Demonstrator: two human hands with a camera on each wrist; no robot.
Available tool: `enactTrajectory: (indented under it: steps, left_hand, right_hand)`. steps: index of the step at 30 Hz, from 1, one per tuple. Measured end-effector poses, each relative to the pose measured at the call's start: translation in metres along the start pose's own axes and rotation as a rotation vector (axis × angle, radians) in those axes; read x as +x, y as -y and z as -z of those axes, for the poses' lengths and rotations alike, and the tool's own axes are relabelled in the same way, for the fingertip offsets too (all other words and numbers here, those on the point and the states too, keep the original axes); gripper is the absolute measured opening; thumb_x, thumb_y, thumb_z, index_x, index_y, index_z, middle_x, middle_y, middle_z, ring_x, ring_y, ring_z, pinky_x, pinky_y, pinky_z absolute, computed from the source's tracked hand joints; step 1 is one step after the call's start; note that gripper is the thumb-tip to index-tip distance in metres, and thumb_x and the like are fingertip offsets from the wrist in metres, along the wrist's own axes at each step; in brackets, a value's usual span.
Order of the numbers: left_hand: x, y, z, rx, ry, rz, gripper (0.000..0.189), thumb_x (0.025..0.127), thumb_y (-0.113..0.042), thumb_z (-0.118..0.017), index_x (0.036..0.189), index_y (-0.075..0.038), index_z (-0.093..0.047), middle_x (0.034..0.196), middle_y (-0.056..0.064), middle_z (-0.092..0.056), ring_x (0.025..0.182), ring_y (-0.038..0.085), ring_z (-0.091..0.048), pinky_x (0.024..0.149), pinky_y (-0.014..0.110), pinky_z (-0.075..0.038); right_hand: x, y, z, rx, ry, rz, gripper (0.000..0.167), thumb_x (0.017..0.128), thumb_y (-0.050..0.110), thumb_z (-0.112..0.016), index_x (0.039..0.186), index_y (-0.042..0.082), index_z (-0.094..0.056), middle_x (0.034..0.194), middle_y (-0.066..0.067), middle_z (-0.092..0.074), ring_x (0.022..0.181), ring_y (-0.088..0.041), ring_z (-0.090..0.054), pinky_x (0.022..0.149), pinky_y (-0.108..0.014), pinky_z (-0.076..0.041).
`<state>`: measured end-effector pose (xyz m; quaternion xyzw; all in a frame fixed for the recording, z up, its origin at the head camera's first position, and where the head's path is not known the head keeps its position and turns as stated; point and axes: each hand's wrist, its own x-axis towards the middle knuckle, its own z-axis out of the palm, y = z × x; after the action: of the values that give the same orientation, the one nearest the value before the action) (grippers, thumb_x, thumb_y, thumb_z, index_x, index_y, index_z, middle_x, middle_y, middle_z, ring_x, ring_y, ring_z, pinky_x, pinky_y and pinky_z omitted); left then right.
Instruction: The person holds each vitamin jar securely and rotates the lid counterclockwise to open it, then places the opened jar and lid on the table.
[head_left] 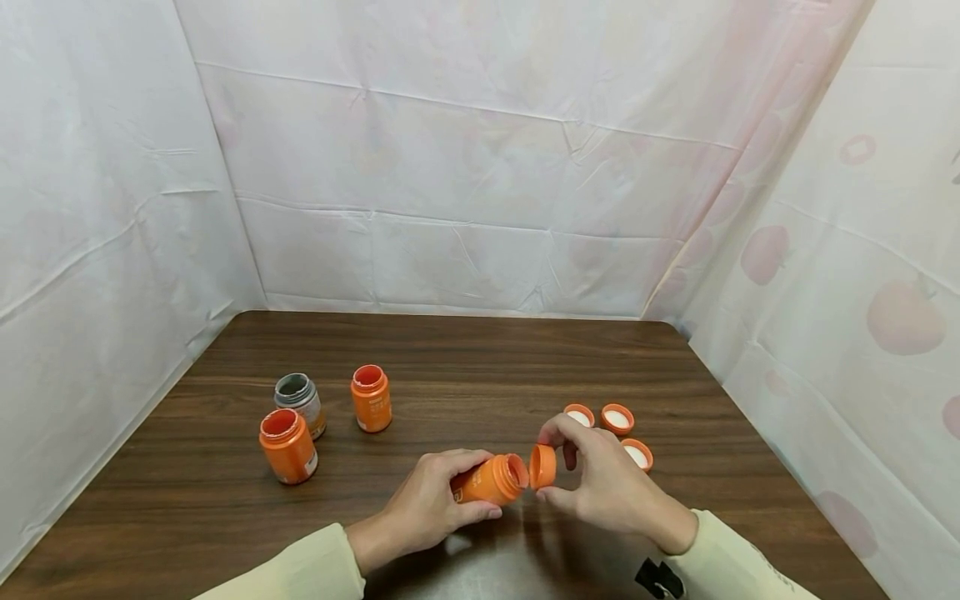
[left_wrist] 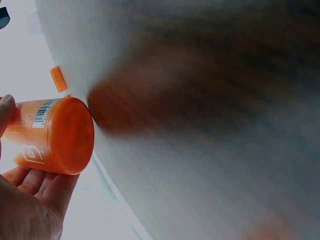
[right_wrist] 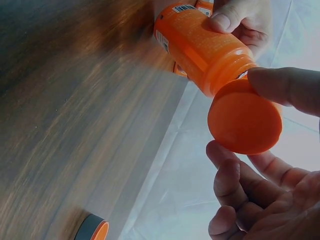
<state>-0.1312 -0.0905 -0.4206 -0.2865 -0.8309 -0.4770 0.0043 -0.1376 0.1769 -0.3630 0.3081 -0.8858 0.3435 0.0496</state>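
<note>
An orange plastic bottle (head_left: 486, 482), its mouth uncovered, lies tilted toward the right in the grip of my left hand (head_left: 431, 498). Thumb and fingers wrap its sides, and its round base and barcode face the left wrist view. My right hand (head_left: 611, 483) pinches an orange screw cap (head_left: 542, 467) by its rim, just right of the bottle's mouth. In the right wrist view the cap's flat top (right_wrist: 245, 117) covers part of the bottle neck (right_wrist: 227, 70). Whether cap and neck touch is hard to tell.
On the left stand two open orange bottles (head_left: 288, 450) (head_left: 372, 400) and an open grey-necked bottle (head_left: 302, 398). Three caps lie white-lining-up near my right hand, among them one cap (head_left: 617, 418) at the back. White sheeting (head_left: 450, 167) walls the wooden table (head_left: 480, 358).
</note>
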Motion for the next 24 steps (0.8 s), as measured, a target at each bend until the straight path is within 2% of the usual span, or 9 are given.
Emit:
enactTrajectory:
  steps: [5,11,16,24]
  left_hand:
    - [-0.0003,0.0006,-0.0005,0.002,-0.005,-0.001,0.047,0.083,-0.029,-0.088,0.125,-0.022,-0.07,0.113,-0.01,-0.07,0.093,0.006,-0.063,0.083,0.027,-0.054]
    - [0.0001,0.0024,-0.0013,0.011,-0.026,-0.016,0.048,0.082,-0.026,-0.089,0.125,-0.02,-0.07,0.113,-0.009,-0.07,0.093,0.006,-0.064,0.083,0.028,-0.054]
    - [0.0003,0.0029,-0.0011,0.026,-0.044,-0.027,0.048,0.081,-0.025,-0.09,0.124,-0.018,-0.071,0.113,-0.008,-0.071,0.094,0.006,-0.064,0.083,0.028,-0.054]
    - [-0.0005,0.003,0.0003,0.04,-0.06,-0.017,0.051,0.08,-0.024,-0.09,0.126,-0.013,-0.071,0.118,-0.004,-0.072,0.099,0.007,-0.066,0.087,0.03,-0.055]
  right_hand:
    - [-0.0009,-0.0018,-0.0001,0.008,-0.007,-0.015,0.056,0.068,0.013,-0.094,0.11,0.022,-0.059,0.096,0.013,-0.063,0.079,-0.011,-0.056,0.07,-0.027,-0.049]
    - [-0.0024,-0.0044,0.0001,-0.011,-0.014,-0.028,0.057,0.069,0.014,-0.094,0.113,0.022,-0.059,0.098,0.014,-0.064,0.08,-0.016,-0.058,0.069,-0.028,-0.048]
    - [-0.0038,-0.0053,0.0019,-0.011,-0.031,-0.021,0.055,0.07,0.013,-0.094,0.113,0.022,-0.061,0.098,0.01,-0.067,0.081,-0.019,-0.061,0.07,-0.028,-0.049]
    - [-0.0061,-0.0101,0.0028,0.013,-0.064,-0.027,0.053,0.07,0.013,-0.095,0.111,0.021,-0.063,0.097,0.012,-0.066,0.079,-0.013,-0.06,0.068,-0.03,-0.049]
